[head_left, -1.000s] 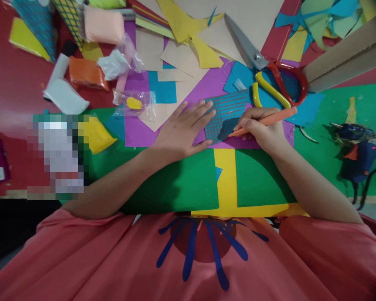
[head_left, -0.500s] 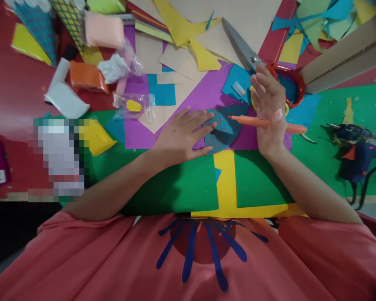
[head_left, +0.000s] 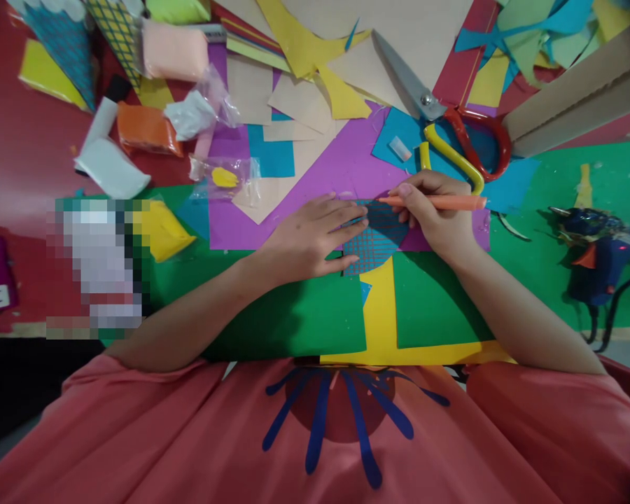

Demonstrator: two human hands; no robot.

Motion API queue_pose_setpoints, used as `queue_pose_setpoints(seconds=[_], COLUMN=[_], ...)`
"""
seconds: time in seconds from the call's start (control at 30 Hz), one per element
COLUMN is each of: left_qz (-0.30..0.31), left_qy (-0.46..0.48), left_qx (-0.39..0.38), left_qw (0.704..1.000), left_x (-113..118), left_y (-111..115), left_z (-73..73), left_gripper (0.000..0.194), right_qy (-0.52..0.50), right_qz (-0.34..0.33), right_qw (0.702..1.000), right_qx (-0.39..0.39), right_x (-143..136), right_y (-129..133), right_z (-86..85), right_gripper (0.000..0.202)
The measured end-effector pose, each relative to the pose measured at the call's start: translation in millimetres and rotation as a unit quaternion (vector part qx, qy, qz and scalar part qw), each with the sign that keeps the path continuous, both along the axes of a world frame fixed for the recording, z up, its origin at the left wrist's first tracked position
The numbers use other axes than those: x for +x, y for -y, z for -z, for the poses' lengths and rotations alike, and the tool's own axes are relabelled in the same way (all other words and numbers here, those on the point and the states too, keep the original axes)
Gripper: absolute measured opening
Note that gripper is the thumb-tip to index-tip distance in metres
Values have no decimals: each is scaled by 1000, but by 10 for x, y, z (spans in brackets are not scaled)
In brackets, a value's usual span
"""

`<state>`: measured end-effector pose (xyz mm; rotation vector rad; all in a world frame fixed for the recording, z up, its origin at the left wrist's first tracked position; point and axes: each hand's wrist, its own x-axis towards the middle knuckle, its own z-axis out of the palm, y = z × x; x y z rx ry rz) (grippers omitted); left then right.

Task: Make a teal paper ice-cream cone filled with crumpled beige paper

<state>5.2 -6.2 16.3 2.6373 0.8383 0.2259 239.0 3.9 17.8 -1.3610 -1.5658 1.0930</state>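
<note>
My right hand [head_left: 438, 213] is closed around an orange marker [head_left: 459, 202], whose tip points left at the upper part of a blue paper piece [head_left: 381, 234] with a reddish line grid. On the left part of that piece lies my left hand [head_left: 315, 234], flat with its fingers spread. Purple paper [head_left: 320, 171] extends behind and under both hands. Large scissors [head_left: 426, 100] with red and yellow handles lie just beyond my right hand, and a small white eraser-like block [head_left: 400, 148] rests on blue paper.
A glue gun [head_left: 603, 269] with a cable lies at the right, near a cardboard piece [head_left: 577, 98]. Wrapped clay packs, such as an orange one [head_left: 147, 128], are at the left. Two paper cones [head_left: 60, 49] stand out at the upper left. Paper scraps cover the back.
My right hand has turned over and moved down-left, gripping the marker with its tip near the paper's upper edge. The gridded paper and my left hand have shifted slightly toward me.
</note>
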Motion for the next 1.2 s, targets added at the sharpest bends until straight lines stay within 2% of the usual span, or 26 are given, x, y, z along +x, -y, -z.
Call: queue_pose_setpoints(seconds=[0.2,0.93,1.2], left_qz=[2,-1,3], left_qy=[4,5,-6], left_qx=[-4,-8,17], left_qw=[1000,1000,1000], left_x=[12,15,14], left_y=[-4,-6,-10], left_z=[-12,-6,4], left_gripper=[44,43,43], right_qy=[38,36,38], right_qz=[-12,-7,-35], right_qw=[999,999,998], right_qx=[-9,9,21], right_x=[23,13,19], right_y=[2,1,-14], right_z=[-12,3,-7], right_gripper=[37,31,24])
